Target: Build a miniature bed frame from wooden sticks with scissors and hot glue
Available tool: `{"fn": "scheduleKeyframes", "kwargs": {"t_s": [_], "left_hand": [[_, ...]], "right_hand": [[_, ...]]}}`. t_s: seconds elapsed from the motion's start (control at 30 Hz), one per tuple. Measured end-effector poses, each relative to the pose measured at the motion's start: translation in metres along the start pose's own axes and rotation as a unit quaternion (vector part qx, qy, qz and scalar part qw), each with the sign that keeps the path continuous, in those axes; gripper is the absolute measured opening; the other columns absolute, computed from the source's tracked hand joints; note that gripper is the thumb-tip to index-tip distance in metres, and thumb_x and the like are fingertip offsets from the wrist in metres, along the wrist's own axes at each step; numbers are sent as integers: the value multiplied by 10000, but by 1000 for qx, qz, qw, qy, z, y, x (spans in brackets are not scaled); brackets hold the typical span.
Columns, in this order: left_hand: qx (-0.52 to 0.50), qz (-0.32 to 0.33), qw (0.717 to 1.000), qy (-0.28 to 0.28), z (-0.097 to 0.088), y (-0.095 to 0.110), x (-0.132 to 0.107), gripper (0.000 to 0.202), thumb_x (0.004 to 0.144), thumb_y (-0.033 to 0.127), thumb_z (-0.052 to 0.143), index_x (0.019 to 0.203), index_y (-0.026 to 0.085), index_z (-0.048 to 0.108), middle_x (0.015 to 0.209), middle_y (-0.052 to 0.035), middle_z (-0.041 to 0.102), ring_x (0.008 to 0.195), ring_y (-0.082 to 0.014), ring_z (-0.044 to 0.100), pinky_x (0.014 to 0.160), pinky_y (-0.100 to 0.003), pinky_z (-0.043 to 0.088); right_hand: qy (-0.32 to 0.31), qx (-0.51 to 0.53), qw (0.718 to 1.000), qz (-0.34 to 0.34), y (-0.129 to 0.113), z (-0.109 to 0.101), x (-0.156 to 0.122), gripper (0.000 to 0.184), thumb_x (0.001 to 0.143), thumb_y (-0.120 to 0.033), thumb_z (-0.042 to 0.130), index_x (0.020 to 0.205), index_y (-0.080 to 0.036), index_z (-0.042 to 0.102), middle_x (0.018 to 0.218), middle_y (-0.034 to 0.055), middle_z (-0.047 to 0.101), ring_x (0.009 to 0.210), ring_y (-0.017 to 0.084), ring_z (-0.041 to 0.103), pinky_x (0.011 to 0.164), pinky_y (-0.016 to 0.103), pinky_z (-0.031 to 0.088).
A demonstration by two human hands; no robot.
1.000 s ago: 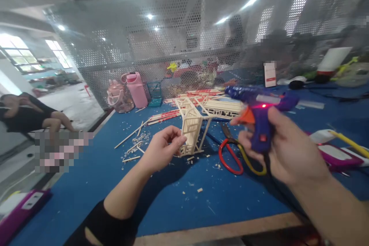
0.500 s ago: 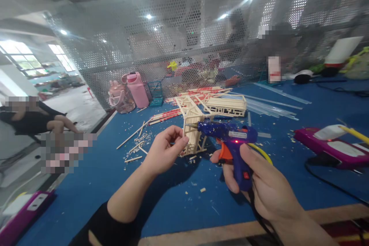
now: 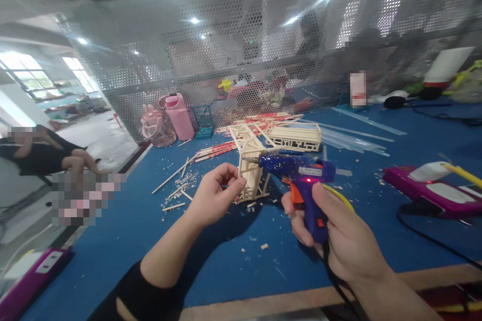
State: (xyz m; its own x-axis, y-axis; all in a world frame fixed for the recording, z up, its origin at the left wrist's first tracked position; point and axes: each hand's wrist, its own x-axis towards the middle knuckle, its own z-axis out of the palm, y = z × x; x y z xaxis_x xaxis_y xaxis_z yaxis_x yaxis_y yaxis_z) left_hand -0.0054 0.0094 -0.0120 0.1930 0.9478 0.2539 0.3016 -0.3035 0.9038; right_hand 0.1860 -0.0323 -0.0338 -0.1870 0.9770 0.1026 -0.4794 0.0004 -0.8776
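Observation:
My right hand [image 3: 339, 230] is wrapped round the handle of a blue hot glue gun [image 3: 314, 213] with an orange trigger, a lit red light and a black cord. Its metal nozzle points left over the near end of a small model made of thin wooden sticks [image 3: 253, 180], though I cannot tell whether it touches. At that model's left edge, my left hand [image 3: 216, 193] pinches the frame between thumb and fingers; the fingertips are partly hidden. Just behind the glue gun sits a second stick model [image 3: 295, 138], shaped like a slatted bench.
Red-and-white stick bundles [image 3: 218, 150] and clear glue sticks [image 3: 350, 143] lie behind the models. Wood scraps [image 3: 184, 185] litter the blue table [image 3: 226, 281]. A purple power strip [image 3: 433, 193] is at right, a pink bottle [image 3: 179, 116] at back left. A person [image 3: 48, 153] sits far left.
The glue gun has shifted slightly upward, its nozzle now a little higher on the stick model. My right index finger has moved slightly, showing more of the trigger. My left hand stays in place.

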Motion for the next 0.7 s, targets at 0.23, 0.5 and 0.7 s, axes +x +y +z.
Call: {"fn": "scheduleKeyframes", "kwargs": {"t_s": [0.23,0.5,0.7], "left_hand": [[3,5,1000,0,-1,-2,-1,235,765,378,613,748,170,508,624,41,477,530,-80,461,511,-223,447],[-5,-4,1000,-2,-1,-1,0,241,752,388,624,743,175,512,619,45,476,525,-81,467,511,-226,443],[-3,1,1000,-3,-1,-2,0,235,760,381,616,739,174,507,617,45,474,526,-79,459,507,-224,432]], "right_hand": [[-9,-4,1000,6,1,-2,2,401,752,-584,590,739,-183,585,580,-16,556,345,54,414,302,185,229],[-3,-1,1000,6,-3,4,3,415,687,-597,640,675,-193,546,521,-23,516,328,59,373,291,192,163],[-4,6,1000,9,-3,4,1,430,689,-606,633,661,-191,527,484,-42,463,321,54,351,286,185,161]]}}
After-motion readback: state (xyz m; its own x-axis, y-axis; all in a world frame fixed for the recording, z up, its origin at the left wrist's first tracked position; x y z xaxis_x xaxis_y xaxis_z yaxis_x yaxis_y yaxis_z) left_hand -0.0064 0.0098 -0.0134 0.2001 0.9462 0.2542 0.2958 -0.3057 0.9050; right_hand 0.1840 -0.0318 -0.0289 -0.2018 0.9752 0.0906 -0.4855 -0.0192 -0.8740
